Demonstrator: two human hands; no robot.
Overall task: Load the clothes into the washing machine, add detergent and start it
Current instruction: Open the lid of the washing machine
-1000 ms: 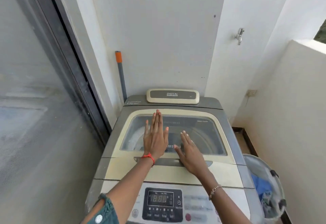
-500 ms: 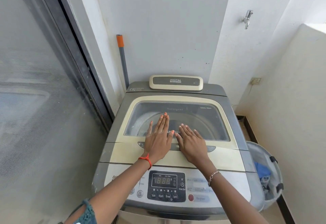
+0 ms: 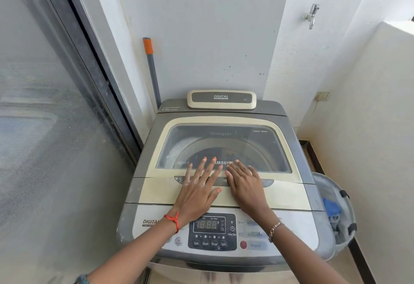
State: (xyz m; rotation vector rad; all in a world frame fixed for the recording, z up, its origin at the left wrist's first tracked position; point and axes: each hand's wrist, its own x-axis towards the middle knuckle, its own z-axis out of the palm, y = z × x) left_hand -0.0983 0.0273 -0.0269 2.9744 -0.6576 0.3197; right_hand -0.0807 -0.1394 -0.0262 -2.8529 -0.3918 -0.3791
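A grey and cream top-loading washing machine [image 3: 147, 140] stands in front of me with its glass lid [image 3: 224, 140] closed flat. Dark clothes show dimly through the glass, inside the drum. My left hand [image 3: 199, 189] lies flat on the lid's front edge with fingers spread, over the lid handle. My right hand [image 3: 246, 185] lies flat beside it, fingers apart, nearly touching the left. Neither hand holds anything. Below my wrists, the control panel [image 3: 212, 232] has a lit digital display. No detergent container is in view.
A grey laundry basket [image 3: 338, 214] with a blue cloth inside stands on the floor right of the machine. A grey pole with an orange tip [image 3: 151, 66] leans in the back corner. A glass sliding door is at left, a tap [image 3: 311, 15] on the right wall.
Both hands have slid back along the closed lid toward me, from the glass to the front edge over the handle. The view has also dropped, showing more of the control panel.
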